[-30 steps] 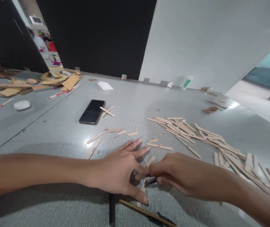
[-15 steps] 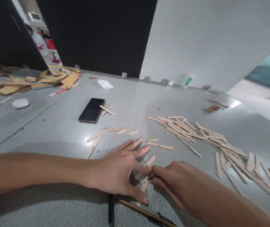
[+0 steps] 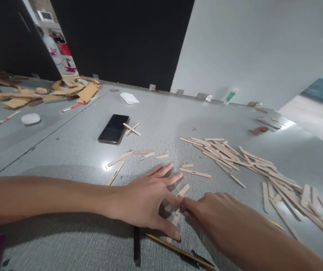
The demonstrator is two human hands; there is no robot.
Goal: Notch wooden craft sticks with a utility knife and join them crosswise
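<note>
My left hand (image 3: 152, 199) lies spread over the table, its index finger and thumb pressing on wooden craft sticks. Under the fingertip one craft stick (image 3: 183, 190) slants up to the right. A second, notched stick (image 3: 175, 222) runs down beside the thumb. My right hand (image 3: 215, 218) is closed, with its fingertips against these sticks by the left index finger. Whatever it grips is hidden by the fingers. Below the hands lie a gold-coloured pencil-like rod (image 3: 167, 245) and a black stick-like object (image 3: 137, 244).
A heap of craft sticks (image 3: 263, 169) spreads to the right. Farther back are a phone (image 3: 114, 129), two crossed sticks (image 3: 132, 129), folded white paper (image 3: 129, 98) and a white case (image 3: 30, 119). Cardboard scraps (image 3: 65, 88) lie far left. Upright panels (image 3: 234, 49) border the back.
The view has shifted slightly, so the table things appear a little to the right. Both hands stay at the sticks. A yellow edge now shows beside my right forearm.
</note>
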